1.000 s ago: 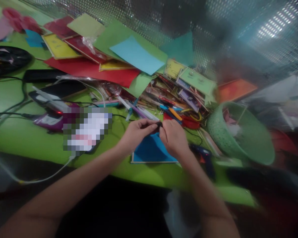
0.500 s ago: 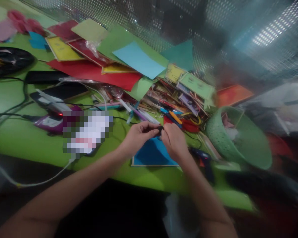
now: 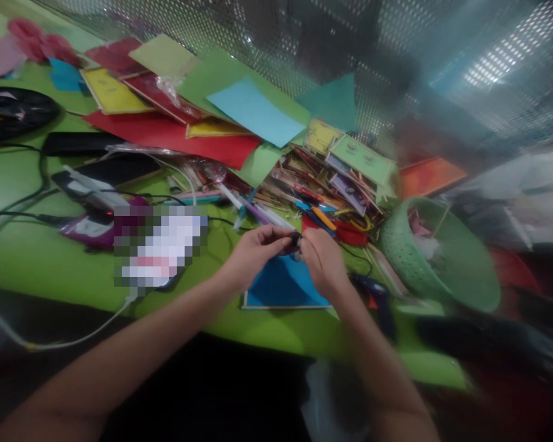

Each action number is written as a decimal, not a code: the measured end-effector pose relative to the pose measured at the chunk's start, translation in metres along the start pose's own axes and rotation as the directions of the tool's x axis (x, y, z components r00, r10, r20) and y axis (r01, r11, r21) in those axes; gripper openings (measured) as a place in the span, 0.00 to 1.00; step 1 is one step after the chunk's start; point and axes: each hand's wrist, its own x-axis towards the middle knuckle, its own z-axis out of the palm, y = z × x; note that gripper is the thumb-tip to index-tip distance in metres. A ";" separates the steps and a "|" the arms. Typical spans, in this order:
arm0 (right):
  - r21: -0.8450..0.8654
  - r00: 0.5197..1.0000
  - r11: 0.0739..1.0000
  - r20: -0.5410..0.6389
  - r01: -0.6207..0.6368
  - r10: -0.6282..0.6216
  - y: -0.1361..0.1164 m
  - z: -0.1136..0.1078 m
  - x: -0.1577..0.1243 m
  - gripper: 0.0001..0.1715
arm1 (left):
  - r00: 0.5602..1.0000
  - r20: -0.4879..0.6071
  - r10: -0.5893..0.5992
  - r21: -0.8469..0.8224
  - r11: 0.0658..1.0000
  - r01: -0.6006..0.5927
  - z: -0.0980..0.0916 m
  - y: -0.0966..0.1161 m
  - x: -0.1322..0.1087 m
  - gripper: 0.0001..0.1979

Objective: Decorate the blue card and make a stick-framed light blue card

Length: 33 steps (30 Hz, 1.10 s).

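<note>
Between the fingertips of both hands is a small dark object [image 3: 295,239], too small and blurred to name. My left hand [image 3: 260,250] pinches it from the left, thumb and forefinger together. My right hand [image 3: 323,256] is curled closed against its other side. Both hands are over a blue panel with a thin pale edge [image 3: 283,288], which lies on the green table [image 3: 197,313] and is partly hidden by them. Just right of my right hand rests a dark glue gun [image 3: 380,298].
Left of the hands lies a blurred-out phone [image 3: 166,245] on a white cable. Behind are coloured sheets [image 3: 253,110], a heap of sticks and tools, and orange-handled pliers [image 3: 323,218]. A tipped green basket [image 3: 469,270] stands right; a purple device [image 3: 89,230] lies left.
Both hands stay almost in place, with the fingers shifting slightly around the small dark object. The whole view has slid a little to the left.
</note>
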 end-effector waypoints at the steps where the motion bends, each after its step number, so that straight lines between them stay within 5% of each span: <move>1: 0.006 1.000 1.000 0.007 -0.009 0.009 0.000 -0.001 0.000 0.18 | 1.000 0.005 0.009 0.022 1.000 -0.009 -0.001 0.000 0.000 0.15; 9: -0.026 0.999 0.999 -0.010 -0.045 0.045 0.001 0.002 0.001 0.17 | 0.994 0.050 0.100 0.163 0.981 -0.107 -0.003 -0.005 0.000 0.13; 15: 0.013 0.997 0.997 -0.014 -0.075 0.075 -0.001 0.001 0.000 0.19 | 0.995 0.032 0.099 0.097 0.990 -0.102 -0.003 -0.008 0.001 0.15; 23: -0.115 0.999 0.993 -0.046 0.013 -0.018 0.000 0.004 0.000 0.16 | 0.982 0.050 0.183 0.260 0.947 -0.190 -0.003 -0.003 -0.001 0.13; 33: 0.076 0.994 0.995 -0.077 -0.068 0.074 0.000 0.000 0.001 0.15 | 0.995 0.060 0.083 0.158 0.983 -0.092 -0.001 -0.003 -0.001 0.14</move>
